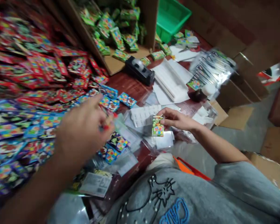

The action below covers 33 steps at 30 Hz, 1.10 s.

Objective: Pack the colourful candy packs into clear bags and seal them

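My left hand [81, 127] is smeared by motion over the table's left side. Its fingers are curled, and red edges of what looks like a small packet [106, 127] show between thumb and fingers. In my right hand [175, 119] a small green printed packet [157, 127] is pinched between thumb and fingertips, its colourful face towards me. Behind that packet lies a white sheet with rows of marks [142, 115]. Clear plastic bags [128, 163] and dark purple and blue packets [116, 143] lie between my hands.
Heaps of red packets [44, 65] and blue packets [11, 130] cover the left. A cardboard box [151, 25] holds green packets. Behind are a black tape dispenser [140, 71], white paper [170, 81], a green bin [172, 15], filled clear packs [212, 68] and a white-capped bottle [204, 92].
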Motion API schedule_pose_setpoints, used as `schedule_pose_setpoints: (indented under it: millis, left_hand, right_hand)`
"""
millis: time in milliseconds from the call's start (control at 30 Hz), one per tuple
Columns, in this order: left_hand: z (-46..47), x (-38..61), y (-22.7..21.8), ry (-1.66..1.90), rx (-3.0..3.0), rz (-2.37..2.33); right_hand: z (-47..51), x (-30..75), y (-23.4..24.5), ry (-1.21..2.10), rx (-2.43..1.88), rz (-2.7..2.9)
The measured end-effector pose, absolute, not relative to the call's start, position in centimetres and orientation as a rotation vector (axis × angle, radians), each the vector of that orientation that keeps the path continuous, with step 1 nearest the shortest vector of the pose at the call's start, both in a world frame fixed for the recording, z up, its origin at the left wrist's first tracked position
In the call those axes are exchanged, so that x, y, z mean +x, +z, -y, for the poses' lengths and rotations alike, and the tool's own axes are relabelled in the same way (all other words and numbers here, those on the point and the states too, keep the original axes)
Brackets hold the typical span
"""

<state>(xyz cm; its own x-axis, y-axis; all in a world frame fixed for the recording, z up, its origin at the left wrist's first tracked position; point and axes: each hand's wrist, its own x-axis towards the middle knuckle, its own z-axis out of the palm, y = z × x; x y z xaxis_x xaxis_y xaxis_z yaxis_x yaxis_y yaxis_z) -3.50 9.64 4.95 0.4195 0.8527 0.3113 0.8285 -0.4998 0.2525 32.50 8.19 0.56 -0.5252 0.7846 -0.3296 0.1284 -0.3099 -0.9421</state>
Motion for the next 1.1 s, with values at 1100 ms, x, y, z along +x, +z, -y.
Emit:
schedule_pose_setpoints:
  millis: [1100]
  left_hand:
    - [2.5, 7.0, -3.7, 0.836, 2.506, -2.005]
  right_hand:
    - [-3.1, 33.7, -3.1, 0.891, -1.114, 2.115]
